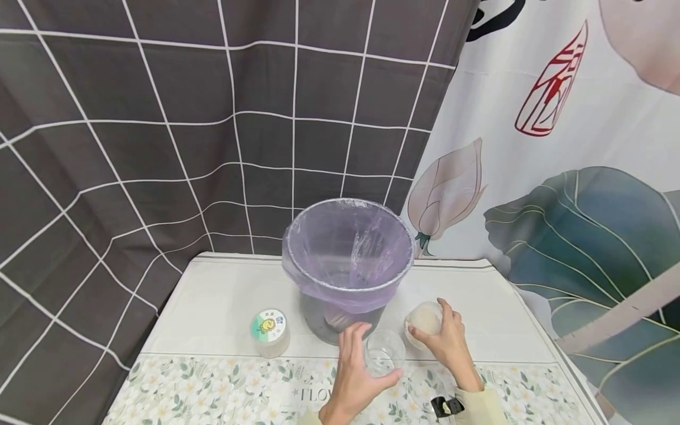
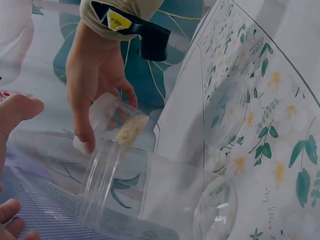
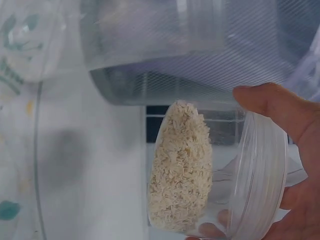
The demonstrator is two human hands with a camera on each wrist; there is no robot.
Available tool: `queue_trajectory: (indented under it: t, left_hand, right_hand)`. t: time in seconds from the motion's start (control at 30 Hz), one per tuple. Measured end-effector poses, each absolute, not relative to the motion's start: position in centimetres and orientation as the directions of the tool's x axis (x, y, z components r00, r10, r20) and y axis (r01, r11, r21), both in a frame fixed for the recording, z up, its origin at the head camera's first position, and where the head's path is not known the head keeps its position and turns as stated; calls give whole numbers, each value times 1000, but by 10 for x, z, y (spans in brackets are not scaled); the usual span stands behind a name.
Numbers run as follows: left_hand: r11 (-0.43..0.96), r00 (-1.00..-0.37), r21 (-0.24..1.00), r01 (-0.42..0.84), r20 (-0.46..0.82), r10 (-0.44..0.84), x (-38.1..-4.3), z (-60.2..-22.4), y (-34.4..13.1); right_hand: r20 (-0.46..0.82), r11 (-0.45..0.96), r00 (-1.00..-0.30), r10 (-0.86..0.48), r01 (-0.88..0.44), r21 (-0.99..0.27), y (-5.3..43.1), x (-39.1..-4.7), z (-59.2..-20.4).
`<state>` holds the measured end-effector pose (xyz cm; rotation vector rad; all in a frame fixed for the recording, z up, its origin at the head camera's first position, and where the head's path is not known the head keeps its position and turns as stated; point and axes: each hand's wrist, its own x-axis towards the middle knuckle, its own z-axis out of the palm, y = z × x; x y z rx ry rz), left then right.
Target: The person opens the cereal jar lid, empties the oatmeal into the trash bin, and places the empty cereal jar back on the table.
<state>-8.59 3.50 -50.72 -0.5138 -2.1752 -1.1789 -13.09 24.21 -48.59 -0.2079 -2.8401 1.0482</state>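
My right hand (image 1: 448, 339) grips a clear plastic jar (image 1: 423, 319) by its wide translucent lid, thumb on one side and fingers on the other. Pale, rice-like grains (image 3: 182, 170) lie heaped inside it, as the right wrist view shows. Between the hands stands a second clear jar (image 1: 383, 352), with no lid on it and nothing visible inside. My left hand (image 1: 356, 369) is beside this jar, thumb and fingers spread wide around its near side. In the left wrist view the left fingers (image 2: 15, 220) are apart from the jar wall.
Behind the jars stands a bin (image 1: 347, 289) lined with a purple bag. Left of it is another jar (image 1: 270, 333) with a printed label on top. A clear round lid (image 2: 227, 110) lies on the flowered tablecloth (image 1: 212, 389). Curtains hang behind.
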Motion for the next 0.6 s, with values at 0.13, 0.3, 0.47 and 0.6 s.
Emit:
queue_trajectory:
  t: [0.13, 0.3, 0.47, 0.6]
  left_hand:
    - [544, -718, 575, 611, 692, 75, -88, -504, 38]
    - [556, -713, 558, 615, 695, 91, -90, -502, 40]
    - [508, -754, 618, 600, 650, 99, -89, -500, 39]
    - [441, -822, 716, 542, 561, 99, -86, -499, 37]
  right_hand:
    - [69, 743, -984, 164, 77, -665, 238, -125, -474]
    - [65, 723, -987, 146, 61, -688, 232, -116, -458]
    - [81, 705, -988, 131, 35, -709, 223, -105, -442]
    - [119, 686, -985, 121, -3, -728, 214, -95, -433]
